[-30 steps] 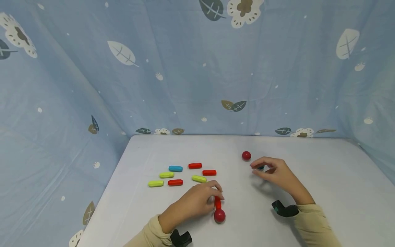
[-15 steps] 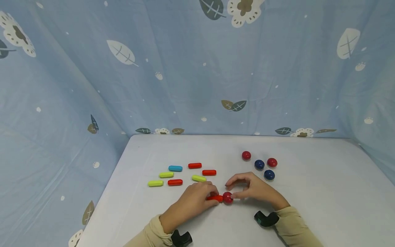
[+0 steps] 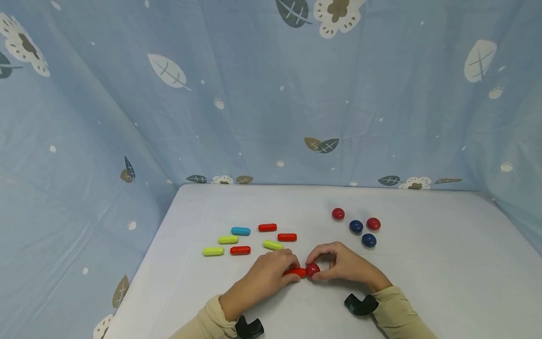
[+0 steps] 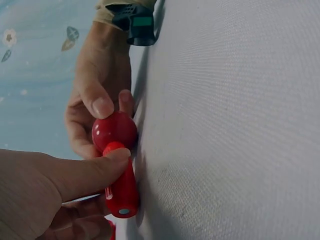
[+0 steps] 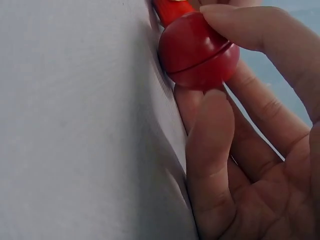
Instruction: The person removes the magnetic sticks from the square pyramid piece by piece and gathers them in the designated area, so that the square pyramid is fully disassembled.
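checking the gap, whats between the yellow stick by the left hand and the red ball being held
Only bare table and left-hand fingertips on the red stick; no other piece between the yellow stick and the red ball, head view.

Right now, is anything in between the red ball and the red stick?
Nothing visible. The red ball, pinched by the right hand, sits against the end of the red stick held by the left hand.

Both forearms reach in over the bench, wrists low. The left hand (image 3: 271,273) and right hand (image 3: 345,266) meet fingertip to fingertip, fingers curled, each pinching with thumb and forefinger.
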`<action>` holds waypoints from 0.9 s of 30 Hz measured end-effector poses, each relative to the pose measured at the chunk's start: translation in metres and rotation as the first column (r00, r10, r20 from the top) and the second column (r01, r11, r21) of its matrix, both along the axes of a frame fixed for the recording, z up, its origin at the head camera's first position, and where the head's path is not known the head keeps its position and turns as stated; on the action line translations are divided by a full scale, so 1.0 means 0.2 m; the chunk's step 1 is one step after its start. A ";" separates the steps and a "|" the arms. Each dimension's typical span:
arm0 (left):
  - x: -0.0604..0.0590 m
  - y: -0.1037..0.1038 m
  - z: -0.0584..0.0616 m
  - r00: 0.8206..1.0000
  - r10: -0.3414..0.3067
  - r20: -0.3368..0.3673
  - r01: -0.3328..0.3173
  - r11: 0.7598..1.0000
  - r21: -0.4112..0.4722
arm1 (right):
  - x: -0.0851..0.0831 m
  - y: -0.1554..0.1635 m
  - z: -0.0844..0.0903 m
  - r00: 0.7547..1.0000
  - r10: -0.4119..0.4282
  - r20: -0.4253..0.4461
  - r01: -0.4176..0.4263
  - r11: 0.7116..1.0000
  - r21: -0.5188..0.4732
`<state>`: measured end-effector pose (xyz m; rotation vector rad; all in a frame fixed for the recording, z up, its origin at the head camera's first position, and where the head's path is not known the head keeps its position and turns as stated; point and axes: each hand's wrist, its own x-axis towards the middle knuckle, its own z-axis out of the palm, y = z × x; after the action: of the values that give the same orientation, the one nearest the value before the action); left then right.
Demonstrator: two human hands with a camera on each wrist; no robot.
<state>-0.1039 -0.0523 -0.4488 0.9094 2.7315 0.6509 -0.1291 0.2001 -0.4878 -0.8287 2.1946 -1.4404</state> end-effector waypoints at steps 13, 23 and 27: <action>0.00 -0.28 0.02 0.992 0.120 -0.047 -0.120 0.993 -0.001 | -0.02 0.03 0.00 0.998 -0.059 0.031 0.057 0.997 0.053; -0.03 -0.40 0.02 0.980 0.186 -0.064 -0.187 0.982 -0.009 | -0.01 0.04 0.00 0.996 -0.053 0.069 0.051 0.998 0.026; -0.02 -0.41 0.02 0.979 0.197 -0.054 -0.198 0.980 -0.021 | -0.01 0.03 0.00 0.997 -0.049 0.062 0.048 0.999 0.021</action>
<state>-0.1088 -0.1352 -0.4443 0.6627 2.8949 0.6309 -0.1318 0.2054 -0.4878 -0.7187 2.1934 -1.4449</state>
